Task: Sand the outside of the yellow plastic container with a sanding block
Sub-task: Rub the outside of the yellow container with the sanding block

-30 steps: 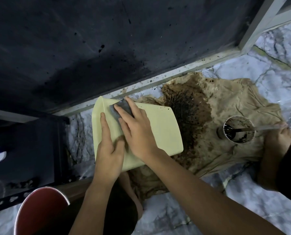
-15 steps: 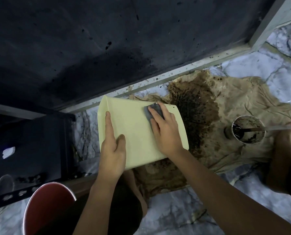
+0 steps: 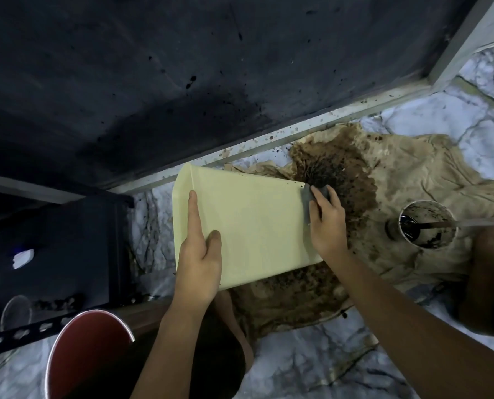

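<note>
Yellow container lies on its side over a stained tan cloth, on a marble-patterned floor, next to a dark wall panel. Broad flat outer face is up; rim end is left, base end right.

Head view:
- Left hand holds the container's near-left part: forefinger straight along the face toward the rim, thumb pressed flat on the face, other fingers hidden under the near edge, so a clamp grip on the wall.
- Right hand presses a grey sanding block at the far right corner of the face, at the base edge. Fingers lie together on top of the block, curled over it.
- Paper cup with dark residue and a stick in it stands on the cloth, well right of the container.
- Red bucket at bottom left, apart from the container.
- Another person's limb at the right frame edge, blurred.
</note>
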